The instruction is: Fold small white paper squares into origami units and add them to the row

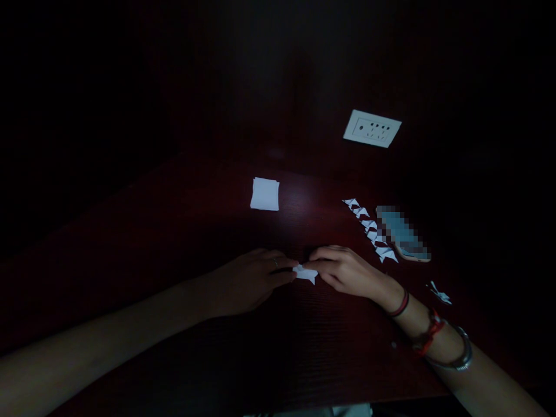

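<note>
A small folded piece of white paper (307, 273) lies on the dark red table between my two hands. My left hand (263, 275), with a ring on one finger, pinches its left end between thumb and fingers. From the right, my right hand (345, 269) has its fingers on the paper's upper right part. Fingertips cover parts of the paper's edges, so its full shape is hidden. Beyond my hands sits a stack of square white paper sheets (264, 194). A row of several small folded paper figures (368, 226) runs along the table to the right.
A phone (402, 231), its screen blurred out, lies right of the paper figures. Nearer me on the right is another small white folded piece (440, 294). A white power socket (372, 128) is on the dark wall behind. The table's front edge shows at the bottom.
</note>
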`<state>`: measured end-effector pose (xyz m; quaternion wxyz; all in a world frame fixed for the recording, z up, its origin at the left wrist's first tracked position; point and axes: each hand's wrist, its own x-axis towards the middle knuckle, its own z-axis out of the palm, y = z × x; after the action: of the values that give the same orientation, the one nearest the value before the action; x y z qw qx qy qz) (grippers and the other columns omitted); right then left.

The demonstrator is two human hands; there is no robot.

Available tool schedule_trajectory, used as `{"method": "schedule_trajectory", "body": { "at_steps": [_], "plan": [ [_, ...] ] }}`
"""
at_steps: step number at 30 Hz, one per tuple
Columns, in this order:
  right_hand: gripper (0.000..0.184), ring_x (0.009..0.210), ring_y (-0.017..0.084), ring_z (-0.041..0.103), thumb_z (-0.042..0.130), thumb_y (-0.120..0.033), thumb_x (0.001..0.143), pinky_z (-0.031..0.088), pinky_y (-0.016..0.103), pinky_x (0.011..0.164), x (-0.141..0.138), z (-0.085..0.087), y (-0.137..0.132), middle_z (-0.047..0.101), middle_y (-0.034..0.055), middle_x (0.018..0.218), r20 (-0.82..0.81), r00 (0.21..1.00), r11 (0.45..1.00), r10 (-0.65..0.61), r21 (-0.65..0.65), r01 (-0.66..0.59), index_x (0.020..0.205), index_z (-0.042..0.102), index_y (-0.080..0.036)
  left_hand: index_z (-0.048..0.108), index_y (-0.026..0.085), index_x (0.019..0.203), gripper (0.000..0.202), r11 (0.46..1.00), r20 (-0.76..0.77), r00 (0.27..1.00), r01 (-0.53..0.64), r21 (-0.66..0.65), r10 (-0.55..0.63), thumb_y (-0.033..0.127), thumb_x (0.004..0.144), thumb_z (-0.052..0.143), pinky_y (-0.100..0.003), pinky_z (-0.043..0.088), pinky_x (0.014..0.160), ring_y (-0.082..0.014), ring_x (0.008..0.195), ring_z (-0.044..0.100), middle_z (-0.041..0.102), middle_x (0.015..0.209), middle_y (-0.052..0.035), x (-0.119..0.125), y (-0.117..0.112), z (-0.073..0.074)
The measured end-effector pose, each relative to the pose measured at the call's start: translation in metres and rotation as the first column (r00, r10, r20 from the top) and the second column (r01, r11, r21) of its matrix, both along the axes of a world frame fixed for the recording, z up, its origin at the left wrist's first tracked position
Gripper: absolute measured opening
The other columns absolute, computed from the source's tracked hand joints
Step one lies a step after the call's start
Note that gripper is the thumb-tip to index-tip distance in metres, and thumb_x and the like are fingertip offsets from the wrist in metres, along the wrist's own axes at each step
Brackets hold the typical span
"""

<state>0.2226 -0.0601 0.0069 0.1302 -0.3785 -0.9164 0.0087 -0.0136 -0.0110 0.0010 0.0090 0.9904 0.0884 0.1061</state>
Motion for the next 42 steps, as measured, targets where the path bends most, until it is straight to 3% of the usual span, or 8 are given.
{"method": "schedule_trajectory", "body": {
  "at_steps": [37,42],
  "plan": [
    [0.03,0.077,0.013,0.054,0.044,-0.009,0.078,0.044,0.027,0.072,0.003,0.01,-0.003,0.058,0.0038,0.086,0.013,1.0,0.996,-0.01,-0.091,0.012,0.1,0.062,-0.017,0.046,0.021,0.118,0.04,0.999,-0.027,1.0,-0.015,0.028,0.016,0.008,0.08,0.044,-0.038,0.035,0.09,-0.0227,0.109,0.041,0.044,0.125,-0.004,-0.001,0.001,-0.001],
    [0.025,0.074,0.013,0.053,0.044,-0.01,0.077,0.044,0.028,0.07,0.007,0.008,-0.001,0.057,0.0035,0.08,-0.03,0.999,0.998,-0.028,-0.053,0.026,0.09,0.065,-0.016,0.047,0.021,0.116,0.043,1.0,0.025,1.0,-0.01,0.011,0.009,0.005,0.077,0.045,-0.036,0.034,0.091,-0.0205,0.109,0.042,0.045,0.124,-0.0041,-0.002,-0.001,-0.001]
  ]
}}
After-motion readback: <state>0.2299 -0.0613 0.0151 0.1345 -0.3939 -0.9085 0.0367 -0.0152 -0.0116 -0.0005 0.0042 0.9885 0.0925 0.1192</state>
